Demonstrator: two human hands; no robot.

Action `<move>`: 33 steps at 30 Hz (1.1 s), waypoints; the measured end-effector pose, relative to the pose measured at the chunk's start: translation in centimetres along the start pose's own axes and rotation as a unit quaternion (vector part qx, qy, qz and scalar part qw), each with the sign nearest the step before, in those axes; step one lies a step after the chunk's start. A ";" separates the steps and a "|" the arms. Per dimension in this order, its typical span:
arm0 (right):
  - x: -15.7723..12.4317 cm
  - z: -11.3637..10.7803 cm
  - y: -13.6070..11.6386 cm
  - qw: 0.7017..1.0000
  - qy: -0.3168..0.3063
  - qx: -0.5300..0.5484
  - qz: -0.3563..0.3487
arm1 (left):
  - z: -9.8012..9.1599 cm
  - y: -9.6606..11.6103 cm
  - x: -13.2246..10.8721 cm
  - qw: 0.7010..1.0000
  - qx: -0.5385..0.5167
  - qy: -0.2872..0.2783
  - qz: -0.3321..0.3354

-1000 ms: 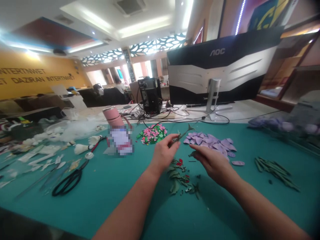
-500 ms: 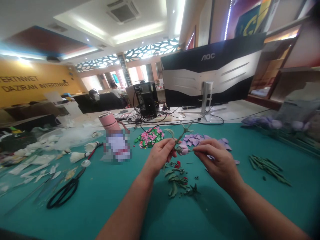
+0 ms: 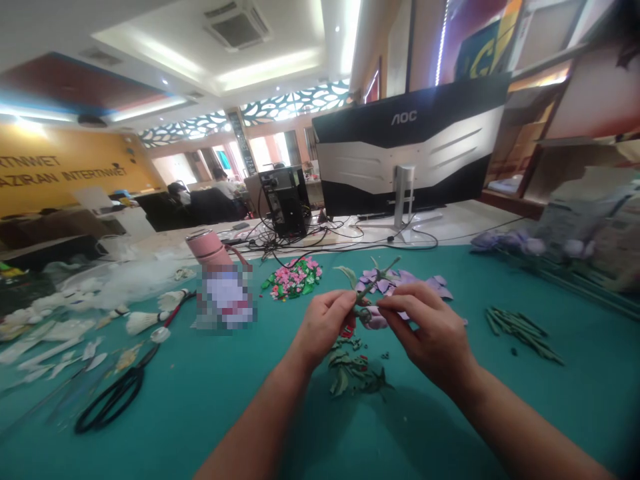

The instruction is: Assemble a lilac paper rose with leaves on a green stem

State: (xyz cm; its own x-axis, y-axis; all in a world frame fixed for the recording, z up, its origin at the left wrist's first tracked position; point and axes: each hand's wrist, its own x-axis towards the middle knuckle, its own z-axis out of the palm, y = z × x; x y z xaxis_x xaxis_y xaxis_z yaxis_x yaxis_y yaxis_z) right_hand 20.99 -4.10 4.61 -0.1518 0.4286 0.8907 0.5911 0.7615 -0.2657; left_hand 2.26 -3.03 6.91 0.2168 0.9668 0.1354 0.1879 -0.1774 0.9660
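My left hand point(image 3: 323, 325) pinches a green artificial flower stem point(image 3: 373, 285) that points up and away, with a small leaf at its far end. Close against it, my right hand point(image 3: 427, 328) has its fingers closed on a pale purple bud point(image 3: 374, 320) at the stem's lower end. Both hands hover above a small heap of green leaf and red scraps point(image 3: 355, 370) on the teal table cover point(image 3: 210, 400). A pile of purple petals point(image 3: 430, 283) lies just beyond my hands.
Left of my hands stand a pink flask point(image 3: 220, 280), black scissors point(image 3: 113, 400), shuttlecocks point(image 3: 143, 322) and white feathers. A pink-green bead pile point(image 3: 293, 277) lies behind, green stems point(image 3: 520, 325) to the right. A monitor point(image 3: 410, 153), a computer case point(image 3: 283, 200) and cables are at the back.
My hands came together: the right hand brought a purple bud onto the stem held by the left. The view has shifted slightly to the right.
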 end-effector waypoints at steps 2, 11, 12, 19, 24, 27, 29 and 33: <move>0.0 0.0 -0.1 1.000 -0.003 -0.005 -0.006 | 0.0 -0.1 0.1 1.000 0.005 0.002 0.001; -0.2 0.0 -0.1 1.000 -0.016 0.000 -0.017 | 0.3 -0.2 -0.1 0.999 0.041 0.008 0.015; -0.2 0.1 -0.1 1.000 -0.014 -0.002 -0.016 | 0.4 -0.2 -0.2 0.998 0.054 0.011 0.022; -0.4 0.0 -0.3 0.999 -0.010 -0.029 -0.024 | 0.5 0.3 -0.7 0.987 0.138 0.006 0.084; -0.4 0.0 -0.2 0.999 0.003 -0.028 -0.042 | 0.4 0.3 -0.6 0.979 0.176 -0.009 0.099; -0.4 0.1 -0.2 0.998 0.002 -0.031 -0.047 | 0.4 0.3 -0.5 0.976 0.189 -0.014 0.106; -0.4 0.0 -0.3 0.998 -0.001 -0.037 -0.048 | 0.3 0.3 -0.5 0.976 0.188 -0.019 0.107; -0.3 -0.1 -0.5 0.998 -0.003 -0.043 -0.049 | 0.4 0.3 -0.5 0.977 0.182 -0.018 0.109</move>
State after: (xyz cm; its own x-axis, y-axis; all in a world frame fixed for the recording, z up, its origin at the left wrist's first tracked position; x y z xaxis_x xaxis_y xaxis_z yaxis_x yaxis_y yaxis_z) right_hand 20.87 -4.65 4.53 -0.2168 0.3573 0.9085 0.6396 0.7551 -0.1444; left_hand 2.57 -3.68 7.06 0.3225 0.8928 0.3146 0.4602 -0.4383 0.7721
